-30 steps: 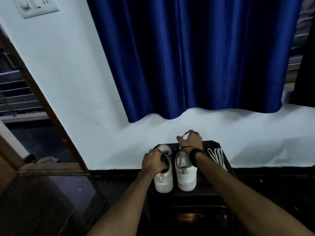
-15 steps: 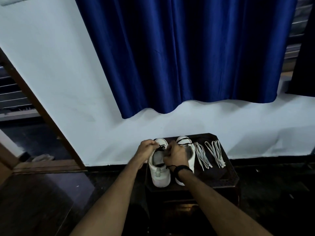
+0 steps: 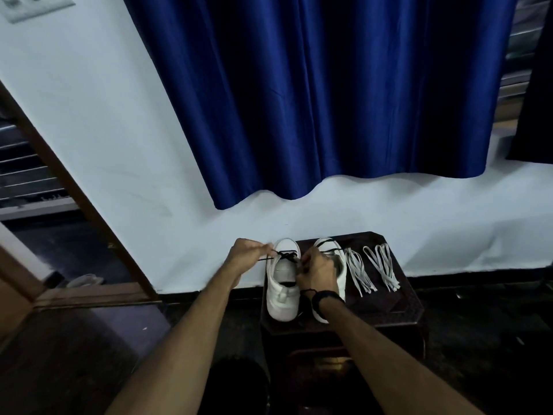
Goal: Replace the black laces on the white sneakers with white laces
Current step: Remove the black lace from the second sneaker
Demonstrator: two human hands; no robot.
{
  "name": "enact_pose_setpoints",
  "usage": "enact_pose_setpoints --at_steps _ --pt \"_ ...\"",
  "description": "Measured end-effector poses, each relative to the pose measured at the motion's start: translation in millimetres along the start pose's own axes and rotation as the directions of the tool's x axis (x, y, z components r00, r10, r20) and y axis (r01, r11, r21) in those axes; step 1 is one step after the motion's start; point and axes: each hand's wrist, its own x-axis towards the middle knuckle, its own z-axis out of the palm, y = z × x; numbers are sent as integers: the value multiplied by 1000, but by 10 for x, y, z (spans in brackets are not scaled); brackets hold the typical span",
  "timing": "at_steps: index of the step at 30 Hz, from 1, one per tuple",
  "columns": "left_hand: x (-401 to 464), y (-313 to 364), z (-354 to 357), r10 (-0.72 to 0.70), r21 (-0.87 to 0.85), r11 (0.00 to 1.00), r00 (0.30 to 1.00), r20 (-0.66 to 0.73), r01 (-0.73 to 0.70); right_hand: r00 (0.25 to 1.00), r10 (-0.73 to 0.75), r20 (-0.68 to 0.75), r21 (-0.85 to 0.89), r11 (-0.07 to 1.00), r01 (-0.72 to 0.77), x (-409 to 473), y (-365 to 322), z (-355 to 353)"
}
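Two white sneakers stand side by side on a small dark wooden table [image 3: 395,313]. The left sneaker [image 3: 282,292] carries a black lace [image 3: 285,255] across its top. My left hand [image 3: 245,257] pinches one end of that lace and holds it out to the left of the shoe. My right hand [image 3: 317,272] grips the other end between the two shoes and covers much of the right sneaker [image 3: 339,265]. Two bundles of white laces [image 3: 359,272] lie on the table to the right of the shoes.
The table stands against a white wall under a blue curtain [image 3: 314,94]. A brown door frame [image 3: 77,199] slants down on the left, with a pale slipper [image 3: 83,280] beyond it. Dark floor surrounds the table.
My right hand came off the right sneaker and moved to the left one. My left hand shifted left, pulling the black lace out sideways. The white laces came into full view.
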Motion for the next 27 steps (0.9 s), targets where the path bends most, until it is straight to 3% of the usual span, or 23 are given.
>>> enact_pose_setpoints --at_steps 2,4,6,7,8,9,10,11,13,15,17,19,20,21,22,24,25,27 --pt "-46 21 -72 34 -282 958 998 -60 -50 1000 -26 -17 -12 1000 26 -17 6 28" --pt "-42 20 -174 -34 -623 778 983 -180 -87 1000 -7 3 -18 1000 7 -19 -18 29" --pt "26 -18 -242 -203 -791 609 950 -236 -67 1000 19 8 -11 1000 -19 -5 -21 25" --pt "43 -64 -257 -286 -799 600 923 -255 -35 1000 26 8 0 1000 -26 1 -13 24" --pt "61 -130 -251 -362 -750 661 886 -289 26 1000 28 9 10 1000 -29 3 -1 27" --pt "75 -222 -223 -401 -593 796 838 -369 121 1000 29 10 13 999 -29 4 9 34" --pt "75 -313 -175 -380 -325 915 786 -488 240 999 31 13 8 999 -31 5 18 39" --pt "66 -379 -123 -259 -50 958 773 -579 283 999 32 14 2 999 -32 6 22 41" --pt "74 -410 -8 94 271 961 846 -525 61 999 25 20 -5 1000 -25 9 28 51" --pt "111 -370 144 347 398 886 909 -231 -237 1000 15 27 -1 1000 -15 16 38 49" --pt "142 -344 298 437 678 618 891 124 -397 999 10 35 -4 1000 -9 17 42 45" --pt "170 -381 400 486 826 343 837 251 -447 1000 -3 27 -17 1000 3 7 47 44" --pt "169 -397 425 521 832 331 821 233 -446 1000 -12 20 -20 1000 12 3 50 46" --pt "163 -401 439 568 804 390 804 175 -449 1000 -17 16 -18 1000 18 1 49 41" --pt "157 -392 442 597 732 510 799 76 -451 1000 -21 18 -20 1000 21 4 50 33" --pt "124 -272 395 571 450 777 794 -211 -439 1000 -15 26 -26 1000 15 8 41 7" --pt "127 -186 334 505 261 862 774 -382 -434 1000 -5 29 -24 1000 6 8 39 2" --pt "129 3 119 264 -57 916 705 -659 -396 1000 6 27 -15 1000 -5 8 47 11"
